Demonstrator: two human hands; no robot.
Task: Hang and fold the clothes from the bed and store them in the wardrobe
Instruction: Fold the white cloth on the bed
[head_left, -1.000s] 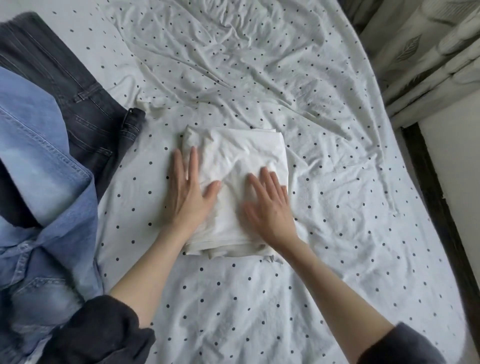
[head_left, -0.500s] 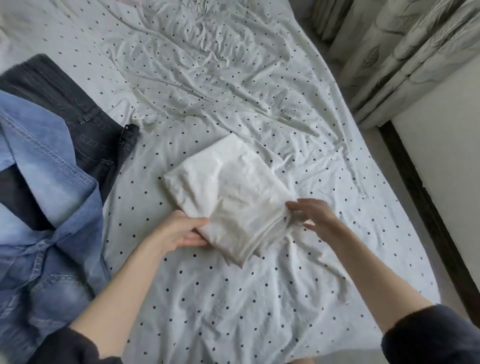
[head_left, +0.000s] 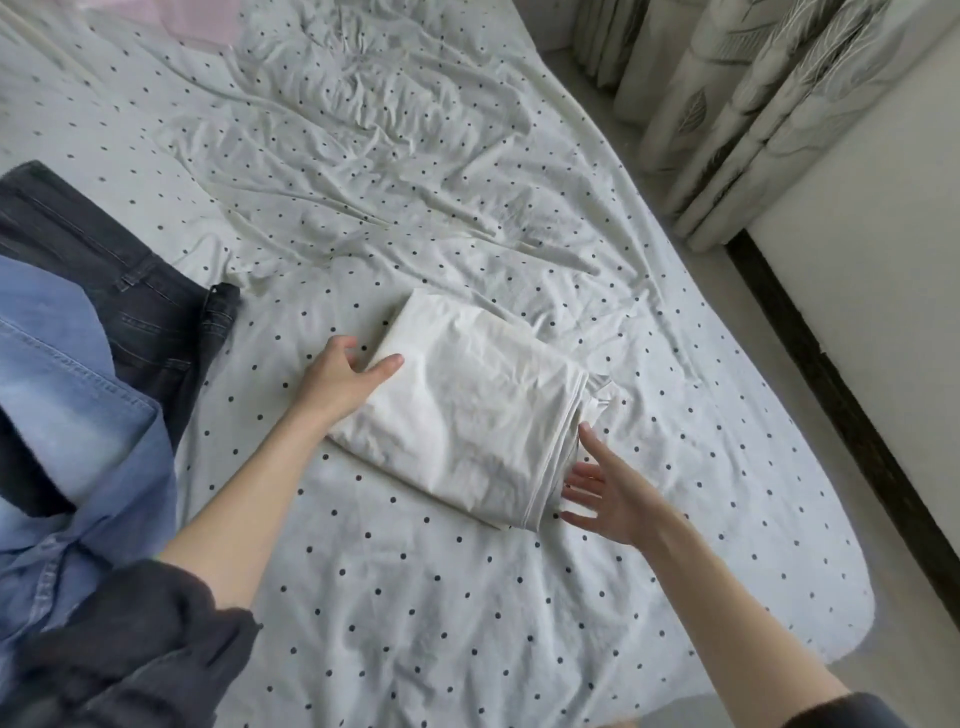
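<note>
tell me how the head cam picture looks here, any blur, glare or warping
Head view: soft, even daylight, no glare, only faint shadows in the polka-dot sheet wrinkles; wide-angle warping bows the bed edge and the dark baseboard; the folded white garment is fairly sharp, while the right hand and the denim shirt at the left edge look slightly soft.

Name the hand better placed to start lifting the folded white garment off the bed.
Probably the left hand: its thumb lies on the folded white garment, fingers at its edge. The right hand is open beside the layered edge, barely touching it if at all.
</note>
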